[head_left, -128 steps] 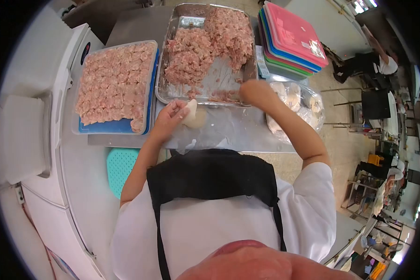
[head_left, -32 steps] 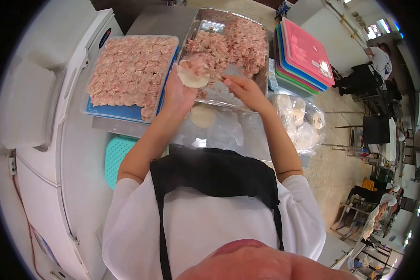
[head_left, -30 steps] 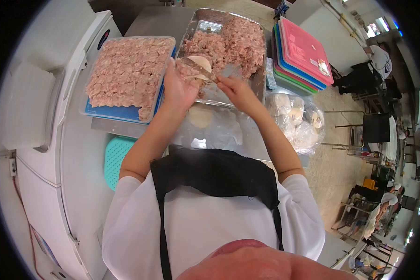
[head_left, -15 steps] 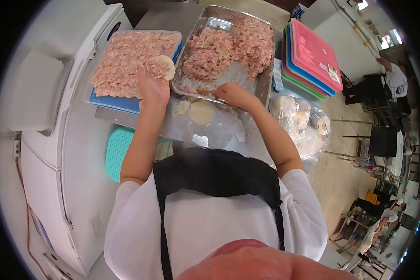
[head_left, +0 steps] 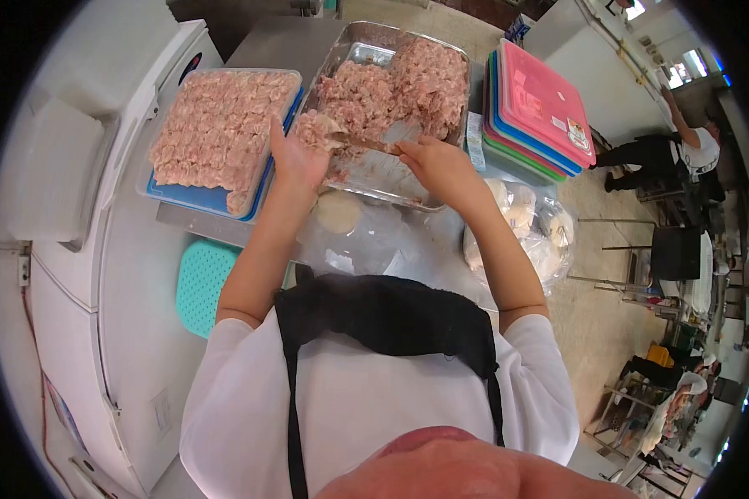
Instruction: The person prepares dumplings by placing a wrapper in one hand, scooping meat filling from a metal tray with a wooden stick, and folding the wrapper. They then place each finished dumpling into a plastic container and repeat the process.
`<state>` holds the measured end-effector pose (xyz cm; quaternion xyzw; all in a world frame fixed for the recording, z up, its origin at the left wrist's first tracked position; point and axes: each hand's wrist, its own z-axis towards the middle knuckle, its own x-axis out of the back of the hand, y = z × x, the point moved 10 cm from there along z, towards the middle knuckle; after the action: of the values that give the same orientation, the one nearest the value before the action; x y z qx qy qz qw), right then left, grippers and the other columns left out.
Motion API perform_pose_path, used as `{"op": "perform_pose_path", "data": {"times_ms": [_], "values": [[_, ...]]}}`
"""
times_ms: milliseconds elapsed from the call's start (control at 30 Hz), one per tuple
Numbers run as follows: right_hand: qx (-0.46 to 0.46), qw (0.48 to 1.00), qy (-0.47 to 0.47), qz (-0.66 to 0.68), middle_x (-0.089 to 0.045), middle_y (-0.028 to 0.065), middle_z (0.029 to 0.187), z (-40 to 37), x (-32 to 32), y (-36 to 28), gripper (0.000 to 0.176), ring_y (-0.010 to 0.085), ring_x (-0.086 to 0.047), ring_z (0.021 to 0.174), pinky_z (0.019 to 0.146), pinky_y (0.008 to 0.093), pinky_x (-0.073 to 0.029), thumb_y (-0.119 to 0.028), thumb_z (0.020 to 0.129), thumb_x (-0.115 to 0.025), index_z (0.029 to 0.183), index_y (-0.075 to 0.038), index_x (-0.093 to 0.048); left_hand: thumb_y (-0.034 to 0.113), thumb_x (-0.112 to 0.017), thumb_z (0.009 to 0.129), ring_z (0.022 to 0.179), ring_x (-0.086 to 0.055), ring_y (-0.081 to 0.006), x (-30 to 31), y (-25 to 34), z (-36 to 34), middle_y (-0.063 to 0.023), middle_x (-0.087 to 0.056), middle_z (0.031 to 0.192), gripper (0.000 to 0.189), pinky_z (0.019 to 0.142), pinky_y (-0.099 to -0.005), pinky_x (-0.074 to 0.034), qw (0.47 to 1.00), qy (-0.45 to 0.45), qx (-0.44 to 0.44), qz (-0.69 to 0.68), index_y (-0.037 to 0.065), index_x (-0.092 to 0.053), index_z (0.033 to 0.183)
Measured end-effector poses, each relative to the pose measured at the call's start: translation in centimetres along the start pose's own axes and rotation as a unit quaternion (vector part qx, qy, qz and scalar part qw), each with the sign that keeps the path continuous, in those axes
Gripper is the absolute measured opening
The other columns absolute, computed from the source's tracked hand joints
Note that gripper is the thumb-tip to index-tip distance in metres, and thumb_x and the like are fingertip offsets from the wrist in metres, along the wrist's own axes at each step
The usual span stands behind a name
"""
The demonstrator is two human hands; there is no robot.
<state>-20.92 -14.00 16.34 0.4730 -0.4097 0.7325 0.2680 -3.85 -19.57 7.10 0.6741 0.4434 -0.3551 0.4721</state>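
Note:
My left hand (head_left: pixel 298 162) is closed around a round dough wrapper (head_left: pixel 339 137) topped with minced meat, held at the near left side of the metal tray. In my right hand (head_left: pixel 441 170) is a flat wooden spatula (head_left: pixel 376 145), whose tip reaches the meat on the wrapper. The metal tray (head_left: pixel 366 179) holds a large mound of minced meat filling (head_left: pixel 429 79). To the left, a clear container (head_left: pixel 295 83) is packed with rows of filled dumplings (head_left: pixel 220 125). Another wrapper (head_left: pixel 339 212) lies on a plastic sheet near my body.
Stacked coloured lids (head_left: pixel 545 91) stand right of the tray. Bagged wrappers (head_left: pixel 549 233) sit by my right forearm. A turquoise perforated basket (head_left: pixel 204 287) is low on the left, beside a white refrigerator (head_left: pixel 141 333). Another person (head_left: pixel 695 154) stands at the far right.
My right hand has lifted the spatula from the tray's near edge to the wrapper in my left hand. That wrapper has moved over the tray's side. The camera view has shifted slightly.

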Motion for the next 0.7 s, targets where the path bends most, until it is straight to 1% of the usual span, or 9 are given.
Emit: {"op": "perform_pose_path", "data": {"times_ms": [67, 167, 267, 333, 467, 533, 600, 633, 700], "values": [[0.036, 0.998, 0.059, -0.009, -0.060, 0.0150, 0.082, -0.6, 0.2, -1.3, 0.022, 0.0353, -0.063, 0.073, 0.063, 0.0453, -0.051, -0.023, 0.091, -0.054, 0.108, -0.010, -0.060, 0.058, -0.040, 0.093, 0.122, -0.044, -0.0354, -0.6, -0.2, -0.6, -0.0218, -0.042, 0.136, 0.080, 0.103, -0.0497, -0.036, 1.000, -0.007, -0.011, 0.016, -0.006, -0.028, 0.139], [0.010, 0.999, -0.012, -0.049, -0.060, 0.0146, 0.082, -0.3, -1.1, 0.2, 0.020, 0.0354, -0.064, 0.073, 0.060, 0.0450, -0.052, -0.020, 0.091, -0.053, 0.108, -0.010, -0.059, 0.058, -0.040, 0.093, 0.123, -0.044, -0.0365, -3.0, -0.7, -2.0, -0.0230, -0.041, 0.136, 0.079, 0.104, -0.0504, -0.035, 0.999, -0.024, -0.020, 0.043, -0.007, -0.029, 0.138], [-0.001, 0.993, -0.030, -0.116, -0.061, 0.0159, 0.084, -0.7, 2.6, -1.7, 0.021, 0.0360, -0.064, 0.074, 0.061, 0.0459, -0.052, -0.019, 0.092, -0.052, 0.109, -0.009, -0.058, 0.058, -0.041, 0.092, 0.123, -0.043, -0.0378, -2.2, -0.6, -1.2, -0.0232, -0.042, 0.135, 0.078, 0.105, -0.0532, -0.033, 0.998, -0.002, -0.009, 0.056, -0.005, -0.034, 0.137], [0.030, 0.997, -0.006, -0.072, -0.061, 0.0167, 0.086, -0.5, 1.0, -2.3, 0.023, 0.0359, -0.064, 0.075, 0.063, 0.0449, -0.052, -0.019, 0.092, -0.051, 0.111, -0.006, -0.057, 0.060, -0.040, 0.090, 0.126, -0.040, -0.0381, -2.0, -1.1, -0.3, -0.0225, -0.041, 0.137, 0.077, 0.108, -0.0564, -0.027, 0.999, -0.005, 0.002, 0.050, -0.001, -0.040, 0.136], [0.082, 0.997, 0.012, 0.008, -0.061, 0.0157, 0.083, 0.0, 0.7, -0.3, 0.028, 0.0302, -0.064, 0.070, 0.062, 0.0381, -0.051, -0.021, 0.095, -0.051, 0.113, -0.001, -0.058, 0.045, -0.046, 0.093, 0.123, -0.044, -0.0355, -4.1, -0.3, -1.6, -0.0209, -0.046, 0.133, 0.062, 0.107, -0.0545, -0.031, 0.999, -0.019, -0.028, 0.033, 0.001, -0.041, 0.136], [-0.001, 0.977, 0.002, 0.212, -0.058, 0.0117, 0.076, -0.1, 2.3, 2.3, 0.029, 0.0226, -0.060, 0.065, 0.059, 0.0332, -0.048, -0.023, 0.096, -0.051, 0.112, -0.001, -0.060, 0.033, -0.050, 0.093, 0.121, -0.047, -0.0341, -4.1, 0.8, -1.3, -0.0189, -0.046, 0.134, 0.054, 0.107, -0.0530, -0.032, 0.995, -0.074, -0.038, 0.047, 0.002, -0.042, 0.136], [-0.114, 0.917, -0.031, 0.382, -0.051, 0.0051, 0.064, -0.3, 1.5, 4.5, 0.031, 0.0114, -0.050, 0.060, 0.055, 0.0276, -0.043, -0.026, 0.098, -0.051, 0.113, -0.002, -0.062, 0.021, -0.058, 0.089, 0.119, -0.050, -0.0299, -5.5, 1.0, -2.5, -0.0159, -0.047, 0.134, 0.053, 0.106, -0.0482, -0.035, 0.954, -0.157, -0.042, 0.253, 0.003, -0.042, 0.137], [-0.122, 0.899, -0.070, 0.414, -0.048, 0.0018, 0.063, -0.4, 0.8, 4.3, 0.031, 0.0090, -0.047, 0.057, 0.053, 0.0251, -0.039, -0.027, 0.098, -0.050, 0.115, -0.003, -0.063, 0.015, -0.062, 0.087, 0.118, -0.051, -0.0279, -6.3, 0.5, -3.3, -0.0143, -0.048, 0.134, 0.055, 0.105, -0.0458, -0.036, 0.915, -0.194, -0.041, 0.352, 0.003, -0.042, 0.137], [-0.137, 0.856, -0.149, 0.475, -0.042, -0.0048, 0.060, -0.9, -0.2, 3.6, 0.033, 0.0042, -0.039, 0.053, 0.048, 0.0200, -0.032, -0.029, 0.099, -0.048, 0.118, -0.006, -0.063, 0.011, -0.068, 0.081, 0.117, -0.053, -0.0278, -9.1, 1.7, -4.6, -0.0143, -0.051, 0.130, 0.061, 0.101, -0.0404, -0.041, 0.807, -0.216, -0.183, 0.518, 0.005, -0.042, 0.136]]}}
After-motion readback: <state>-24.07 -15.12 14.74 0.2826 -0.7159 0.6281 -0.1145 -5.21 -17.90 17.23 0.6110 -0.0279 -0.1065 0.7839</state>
